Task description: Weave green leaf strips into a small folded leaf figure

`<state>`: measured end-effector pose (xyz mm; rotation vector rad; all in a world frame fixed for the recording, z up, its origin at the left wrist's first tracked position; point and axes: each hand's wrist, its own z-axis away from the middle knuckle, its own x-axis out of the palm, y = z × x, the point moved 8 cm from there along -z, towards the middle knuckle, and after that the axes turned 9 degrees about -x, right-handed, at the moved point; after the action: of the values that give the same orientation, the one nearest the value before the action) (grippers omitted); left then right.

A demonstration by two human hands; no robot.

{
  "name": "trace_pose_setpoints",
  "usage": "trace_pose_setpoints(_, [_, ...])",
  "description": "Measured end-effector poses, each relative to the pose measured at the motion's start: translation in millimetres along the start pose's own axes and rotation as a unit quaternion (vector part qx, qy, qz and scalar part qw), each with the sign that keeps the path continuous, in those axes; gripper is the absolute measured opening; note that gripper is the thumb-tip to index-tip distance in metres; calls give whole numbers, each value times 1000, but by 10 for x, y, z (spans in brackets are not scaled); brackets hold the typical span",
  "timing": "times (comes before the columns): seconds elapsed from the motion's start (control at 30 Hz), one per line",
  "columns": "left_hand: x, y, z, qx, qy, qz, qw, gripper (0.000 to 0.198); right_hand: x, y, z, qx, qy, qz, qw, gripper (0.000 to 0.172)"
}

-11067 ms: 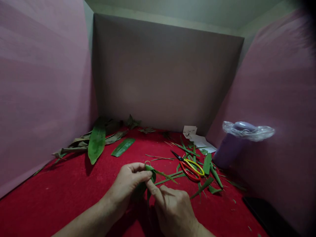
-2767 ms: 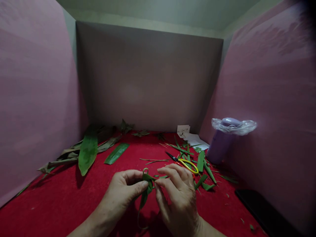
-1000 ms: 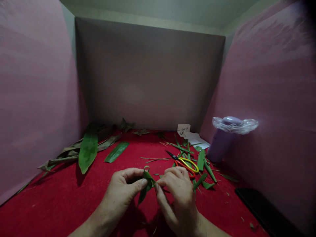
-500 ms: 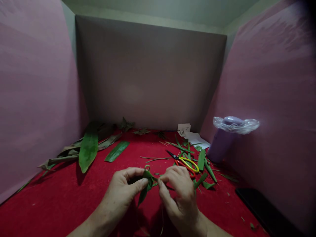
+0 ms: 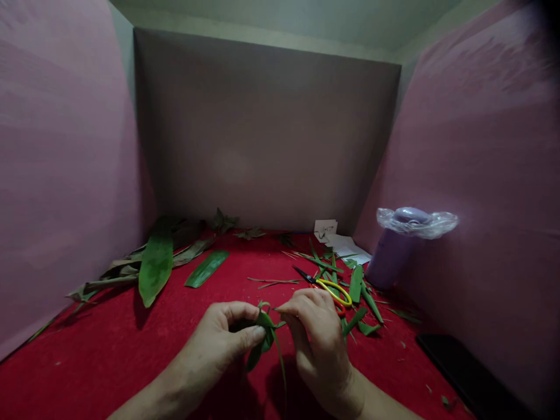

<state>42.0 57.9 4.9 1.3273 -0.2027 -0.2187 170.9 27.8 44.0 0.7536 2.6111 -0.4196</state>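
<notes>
My left hand pinches a folded green leaf between thumb and fingers. A small curl stands at the top of this leaf, and its pointed lower end hangs below my thumb. From its right side a long thin leaf strip droops down toward me. My right hand is close by on the right, thumb and forefinger pressed together beside the folded leaf. A tiny dark tip shows at those fingertips, too small to name. Scissors with yellow and red handles lie just beyond my right hand, partly covered by it.
Cut leaf pieces lie around the scissors. A large green leaf, dry leaves and a leaf section lie left. White papers, a purple container with plastic wrap and a black flat object are right.
My right fingers have moved slightly up and left at the folded leaf. The thin strip, which looped low between my hands, now hangs from the leaf's right side. My left hand keeps its grip.
</notes>
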Motion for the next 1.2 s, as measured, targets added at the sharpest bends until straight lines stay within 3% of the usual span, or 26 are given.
trace_pose_setpoints(0.33, [89,-161,-28,-6,-58,-17,998,3,4,-9,-10,-20,10,-24,999,17])
trace_pose_setpoints(0.57, [202,-200,21,-51,-154,13,987,15,15,-68,-12,-27,4,-59,998,20])
trace_pose_setpoints(0.67, [208,-232,18,-57,-167,14,984,16,25,-67,11,-26,1,-69,997,20])
trace_pose_setpoints(0.8, [187,-253,-22,-32,-140,-5,990,18,45,31,54,12,5,-95,995,14])
trace_pose_setpoints(0.97, [87,9,26,74,-3,-152,986,6,-5,275,117,119,64,-115,984,19])
trace_pose_setpoints(1.07, [93,114,72,108,22,-227,968,12,-17,256,103,110,70,-131,983,19])
trace_pose_setpoints(1.2, [120,137,108,142,20,-291,946,17,-47,118,45,45,50,-136,988,23])
